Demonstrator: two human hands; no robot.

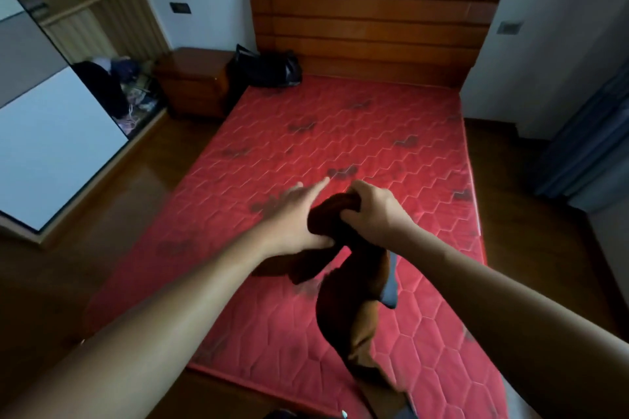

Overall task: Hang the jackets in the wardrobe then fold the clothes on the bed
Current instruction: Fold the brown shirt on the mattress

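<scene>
Brown garment [343,299], red hexagon-quilted mattress [340,133]

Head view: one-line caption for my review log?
Right hand grips a bunched brown garment over the red mattress; left hand, fingers straight, touches it.

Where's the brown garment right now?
Head view, centre: the brown garment hangs from the right hand over the near half of the red mattress, the left hand touching its left side.
</scene>
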